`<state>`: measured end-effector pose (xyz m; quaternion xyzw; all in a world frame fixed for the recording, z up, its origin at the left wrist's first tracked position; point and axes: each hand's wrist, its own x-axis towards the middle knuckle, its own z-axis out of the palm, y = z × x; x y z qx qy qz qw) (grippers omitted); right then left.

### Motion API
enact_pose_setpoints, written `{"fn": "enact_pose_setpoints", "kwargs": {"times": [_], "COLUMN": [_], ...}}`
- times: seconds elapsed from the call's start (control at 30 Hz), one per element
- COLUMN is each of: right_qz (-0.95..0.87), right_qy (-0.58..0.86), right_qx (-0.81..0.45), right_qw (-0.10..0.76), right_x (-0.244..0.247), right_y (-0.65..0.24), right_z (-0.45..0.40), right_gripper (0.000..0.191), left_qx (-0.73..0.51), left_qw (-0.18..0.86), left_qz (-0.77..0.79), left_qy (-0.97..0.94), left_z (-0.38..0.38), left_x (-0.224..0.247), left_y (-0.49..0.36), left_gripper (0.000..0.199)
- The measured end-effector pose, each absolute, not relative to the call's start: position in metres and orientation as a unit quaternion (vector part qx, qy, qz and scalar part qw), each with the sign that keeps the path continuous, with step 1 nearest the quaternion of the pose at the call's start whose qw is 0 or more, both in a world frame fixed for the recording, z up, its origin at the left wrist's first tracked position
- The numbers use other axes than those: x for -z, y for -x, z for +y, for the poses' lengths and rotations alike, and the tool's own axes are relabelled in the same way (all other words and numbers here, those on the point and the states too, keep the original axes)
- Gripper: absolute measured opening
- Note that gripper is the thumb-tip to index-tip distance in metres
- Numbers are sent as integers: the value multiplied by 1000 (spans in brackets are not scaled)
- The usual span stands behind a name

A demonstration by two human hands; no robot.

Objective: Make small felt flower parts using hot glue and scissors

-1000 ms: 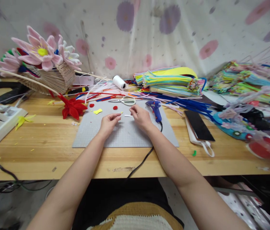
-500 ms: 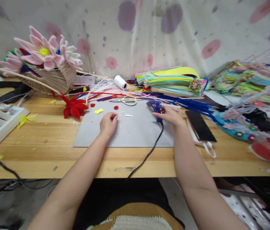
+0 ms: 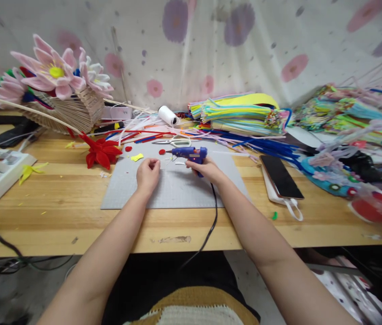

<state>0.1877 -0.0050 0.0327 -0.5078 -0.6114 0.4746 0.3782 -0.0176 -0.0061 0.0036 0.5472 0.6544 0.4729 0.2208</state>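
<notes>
My right hand (image 3: 208, 169) is wrapped round the grip of a blue glue gun (image 3: 194, 153), held level over the grey cutting mat (image 3: 177, 192). Its nozzle points left, and in the picture the tip ends beside a small red disc (image 3: 162, 152). A clear glue stick (image 3: 226, 154) juts from the back of the gun. Just left of the nozzle, my left hand (image 3: 148, 175) is closed in a pinch, with thumb and forefinger together; anything between them is too small to name. A yellow scrap (image 3: 137, 157) and a second red disc (image 3: 128, 149) lie beyond that hand.
White-handled scissors (image 3: 179, 141) lie at the mat's back edge, before a thread spool (image 3: 168, 116) and bundled pipe cleaners (image 3: 241, 115). A red flower (image 3: 101, 152) and flower basket (image 3: 72, 108) stand left. A phone (image 3: 281, 177) lies right. The gun's black cord (image 3: 213, 223) crosses the table's front edge.
My right hand has brought the glue gun leftward from the mat's right side, turning its nozzle toward my left hand. My left hand stays pinched in nearly the same place; the view has shifted slightly.
</notes>
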Motion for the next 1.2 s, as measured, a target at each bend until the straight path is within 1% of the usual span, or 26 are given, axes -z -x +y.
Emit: {"fn": "enact_pose_setpoints", "kwargs": {"times": [0.1,0.17,0.33,0.5,1.2], "right_qz": [-635,-645,-657,-669,-667], "right_qy": [529,533,516,517,522], "right_qx": [-455,-442,-429,-419,-410], "right_qw": [331,323,343,332,338], "right_x": [-31,-28,-26,-26,-23], "right_y": [-176,-174,-175,-174,-173], "right_z": [-7,-6,-5,-5,-5], "right_gripper": [44,45,44,43,43], "left_qx": [-480,-483,-486,-484,-477], "left_qw": [233,237,245,246,250], "left_qz": [656,657,657,657,658], "left_qy": [-534,-528,-521,-523,-527], "left_z": [-5,-4,-4,-4,-5], "left_x": [-3,-3,-3,-3,-4], "left_y": [18,18,17,17,17], "left_gripper": [16,16,15,16,16]}}
